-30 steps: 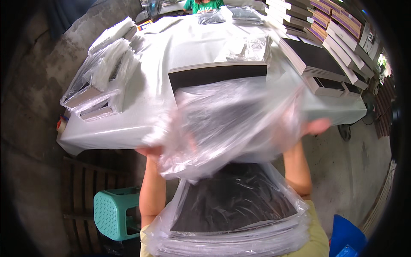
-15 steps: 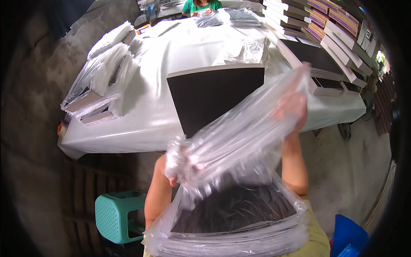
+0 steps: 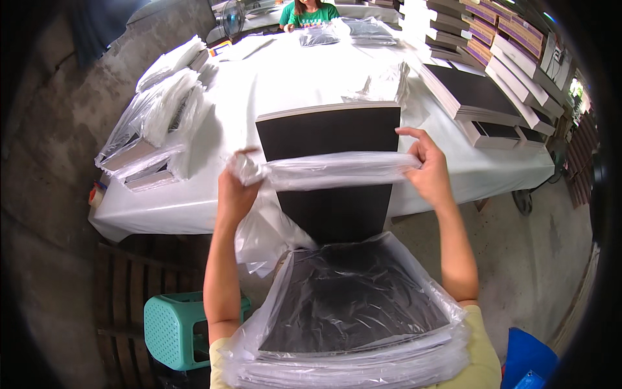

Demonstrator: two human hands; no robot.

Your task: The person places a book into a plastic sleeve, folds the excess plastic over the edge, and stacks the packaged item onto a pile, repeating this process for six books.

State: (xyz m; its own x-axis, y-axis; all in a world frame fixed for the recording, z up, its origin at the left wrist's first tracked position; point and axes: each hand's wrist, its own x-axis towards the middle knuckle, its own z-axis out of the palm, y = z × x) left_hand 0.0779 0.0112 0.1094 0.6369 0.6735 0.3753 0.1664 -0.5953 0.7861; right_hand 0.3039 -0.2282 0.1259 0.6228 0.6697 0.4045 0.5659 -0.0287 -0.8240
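Observation:
A clear plastic bag, gathered into a band, stretches between my two hands. My left hand is closed round its bunched end, and loose plastic hangs beneath. At the other end my right hand pinches the bag's edge between thumb and fingers, its index finger raised. Behind the band stands a stack of black sheets with pale edges, on the near side of the table; the band hides its middle. Close to my body lies a pile of black sheets in clear plastic, its many layers showing along the front.
The table has a white cover. Plastic-wrapped stacks sit at its left, unwrapped black stacks at its right. More clear plastic lies beyond. A green-shirted person is at the far side. A green stool stands lower left.
The plastic bag was slanted and blurred, with my right hand raised behind it. Now it is level and narrower, pulled across the black stack; my left hand has moved up and left.

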